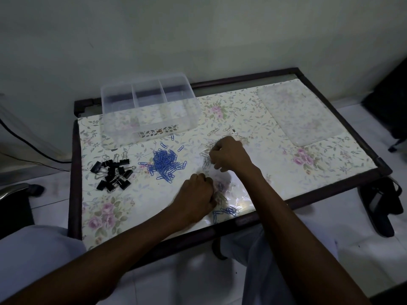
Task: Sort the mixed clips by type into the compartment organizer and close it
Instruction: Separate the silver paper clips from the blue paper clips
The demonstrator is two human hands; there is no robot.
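Note:
A clear three-compartment organizer stands open at the back left of the table; its clear lid lies flat at the back right. Black binder clips are heaped at the left, and a pile of blue paper clips lies beside them. Silver paper clips are scattered past my right hand, whose curled fingers rest among them. My left hand has its fingers curled down over a mixed clump of clips on a clear plastic bag. More blue clips lie at the front edge.
The table has a floral cover and a dark wooden frame. A wall rises right behind it. A black cable runs along the floor at the left, and dark objects stand on the floor to the right.

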